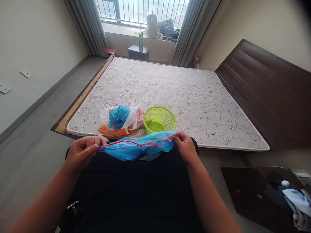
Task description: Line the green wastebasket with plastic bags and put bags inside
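So there's a blue plastic bag [127, 152] stretched between two hands, just on the near side of the green basket [167, 118], and from this angle its top edge covers a bit of the basket's near side. Can't tell if bag and basket actually touch. The bag's long axis runs sideways, left to right across the person's front, with the right end a little closer to the basket than the left. A red drawstring [147, 144] runs along that same line from hand to hand, kinda wavy in the middle.

Left hand [88, 147] is nearer and to the left of the basket, thumb and fingers pinched tight on the bag's left end. Right hand [186, 147] is nearer and to the right of the basket, also in a narrow pinch, gripping the other end along with the string.

Right beside the basket on its left: a see-through bag [132, 119] with a crumpled blue bundle [120, 115], some pink cloth [140, 116] and an orange bit at the bottom. The basket itself sits upright on the patterned mattress [194, 106].
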Tool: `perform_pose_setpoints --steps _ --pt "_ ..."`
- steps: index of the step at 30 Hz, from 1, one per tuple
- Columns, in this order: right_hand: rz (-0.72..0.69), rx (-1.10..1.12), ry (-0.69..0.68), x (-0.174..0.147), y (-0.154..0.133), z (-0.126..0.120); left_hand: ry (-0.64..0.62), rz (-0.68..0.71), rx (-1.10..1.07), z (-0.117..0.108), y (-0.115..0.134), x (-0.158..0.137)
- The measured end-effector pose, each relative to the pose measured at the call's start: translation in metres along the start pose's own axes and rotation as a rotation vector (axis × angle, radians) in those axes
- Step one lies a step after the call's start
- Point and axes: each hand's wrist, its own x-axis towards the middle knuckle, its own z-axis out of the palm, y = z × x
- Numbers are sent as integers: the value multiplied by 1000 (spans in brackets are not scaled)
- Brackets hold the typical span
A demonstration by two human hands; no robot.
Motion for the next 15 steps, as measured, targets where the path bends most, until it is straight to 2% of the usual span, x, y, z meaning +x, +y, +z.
perform_pose_setpoints --steps 4,8,10,12,15 --pt "74 -168 -219 -2 -8 -10 195 -30 -85 7 16 6" --pt "100 -350 -355 -2 -14 -21 215 -20 -134 1 24 9" --pt "75 -402 -348 -1 -16 -24 171 -39 -115 -7 23 7" --pt "41 -370 -303 0 -18 -22 110 -124 -7 -15 20 4" --pt "32 -123 -178 1 -19 -12 17 -251 315 -23 17 3"
